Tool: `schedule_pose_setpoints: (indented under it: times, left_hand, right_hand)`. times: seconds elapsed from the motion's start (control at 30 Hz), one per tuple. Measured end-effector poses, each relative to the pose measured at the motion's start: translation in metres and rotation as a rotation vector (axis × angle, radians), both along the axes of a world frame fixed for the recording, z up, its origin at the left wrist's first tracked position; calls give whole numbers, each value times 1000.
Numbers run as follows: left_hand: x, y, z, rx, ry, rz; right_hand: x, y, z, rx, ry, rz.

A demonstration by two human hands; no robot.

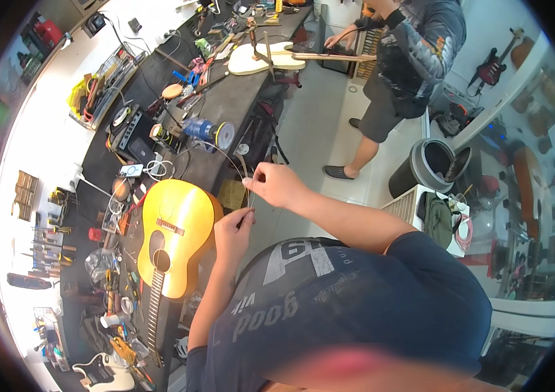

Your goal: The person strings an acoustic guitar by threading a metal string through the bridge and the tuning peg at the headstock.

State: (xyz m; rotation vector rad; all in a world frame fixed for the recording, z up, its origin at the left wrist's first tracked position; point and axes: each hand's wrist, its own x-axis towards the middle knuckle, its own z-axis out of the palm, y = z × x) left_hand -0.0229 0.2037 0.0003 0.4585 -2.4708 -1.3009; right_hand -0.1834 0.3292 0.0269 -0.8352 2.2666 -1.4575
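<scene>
A thin, pale, wire-like strand (230, 155) loops up beyond my hands; whether it is a string or a narrow strip I cannot make out. My right hand (276, 184) is closed in a pinch on it. Just below and to the left, my left hand (233, 230) is also closed, its fingertips pinching the lower end. Both hands are held in the air in front of my chest, beside the bench edge. To their left lies a yellow acoustic guitar (189, 251), face up on the bench with its neck toward me. No strings are visible over its soundhole.
A blue power tool with a round disc (224, 136) lies near the bench edge. Farther off are a cream guitar body (245, 60) and another person (388, 85) standing. A dark bin (415, 166) is at the right. Hand tools crowd the black workbench (225, 98).
</scene>
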Motion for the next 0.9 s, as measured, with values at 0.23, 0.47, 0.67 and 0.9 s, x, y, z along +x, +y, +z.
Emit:
schedule_pose_setpoints:
  times: [0.23, 0.47, 0.67, 0.9]
  left_hand:
    - [3, -5, -9, -131, 77, -28]
    - [-1, -2, -13, -92, -13, -20]
    - [-1, 5, -2, -62, -85, -91]
    - [-13, -34, -20, 500, 76, -80]
  right_hand:
    - [-5, 5, -23, 279, 372, -55]
    - [-10, 3, -36, -379, -497, 370]
    - [1, 8, -26, -437, -704, 237]
    - [3, 8, -11, -422, -435, 244]
